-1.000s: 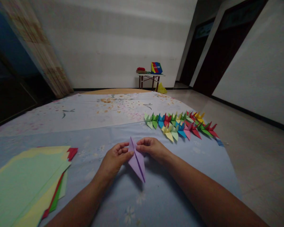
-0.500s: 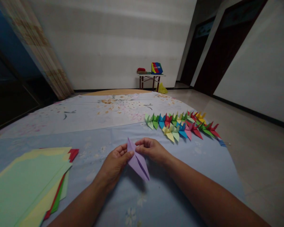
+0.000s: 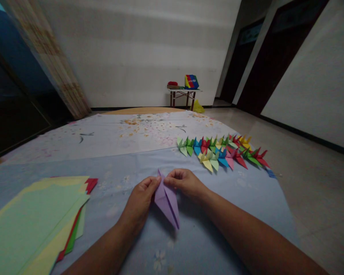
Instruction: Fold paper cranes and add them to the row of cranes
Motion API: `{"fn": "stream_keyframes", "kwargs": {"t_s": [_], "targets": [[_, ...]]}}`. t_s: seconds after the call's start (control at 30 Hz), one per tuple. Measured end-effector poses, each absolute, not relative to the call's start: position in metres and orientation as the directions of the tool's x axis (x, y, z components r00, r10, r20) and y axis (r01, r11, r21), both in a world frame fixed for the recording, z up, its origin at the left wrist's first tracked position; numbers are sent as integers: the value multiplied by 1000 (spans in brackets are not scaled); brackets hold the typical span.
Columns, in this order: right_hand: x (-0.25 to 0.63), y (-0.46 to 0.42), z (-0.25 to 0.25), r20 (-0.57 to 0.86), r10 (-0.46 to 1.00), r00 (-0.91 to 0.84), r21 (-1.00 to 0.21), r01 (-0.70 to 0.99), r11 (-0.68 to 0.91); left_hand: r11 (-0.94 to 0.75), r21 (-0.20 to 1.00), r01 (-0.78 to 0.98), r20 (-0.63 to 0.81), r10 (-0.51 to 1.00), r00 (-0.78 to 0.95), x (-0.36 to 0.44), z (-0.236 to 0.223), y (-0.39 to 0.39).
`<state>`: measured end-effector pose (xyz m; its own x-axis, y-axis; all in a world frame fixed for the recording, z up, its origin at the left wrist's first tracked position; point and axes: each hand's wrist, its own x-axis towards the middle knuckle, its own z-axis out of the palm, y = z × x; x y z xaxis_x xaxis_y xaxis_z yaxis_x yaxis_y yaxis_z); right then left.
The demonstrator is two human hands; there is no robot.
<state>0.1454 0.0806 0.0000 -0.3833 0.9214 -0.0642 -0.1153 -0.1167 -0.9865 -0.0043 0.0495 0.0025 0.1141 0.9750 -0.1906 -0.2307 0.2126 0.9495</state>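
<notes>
A folded piece of purple origami paper (image 3: pixel 166 202), long and diamond-shaped with a slit down its middle, is held just above the blue cloth. My left hand (image 3: pixel 143 194) pinches its upper left edge between thumb and fingers. On the opposite edge, near the top point, my right hand (image 3: pixel 186 182) pinches it too. The lower point of the paper aims toward me and slightly right. Beyond my right hand stand rows of folded paper cranes (image 3: pixel 223 152) in green, blue, red, pink and yellow.
Sheets of coloured paper (image 3: pixel 40 214) lie stacked at the left, pale green on top. A floral cloth (image 3: pixel 117 137) covers the round table's far part. Across the room, a small table (image 3: pixel 186 91) carries a colourful bag (image 3: pixel 191 81) against the wall.
My left thumb has slid up along the purple paper's edge toward its top point. The paper's lower tip swung right, and now reaches slightly closer to me. My right hand keeps its pinch.
</notes>
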Motion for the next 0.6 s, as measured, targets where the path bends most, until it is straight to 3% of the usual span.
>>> {"fn": "stream_keyframes", "kwargs": {"t_s": [0.33,0.6], "targets": [[145,80,0,-17,907,-422,-996,-77,-55,52,992,112,-52,999,-10,-5,2,49],[144,78,5,-25,904,-428,-998,-49,-50,-3,982,189,6,1000,-15,-5,5,47]]}}
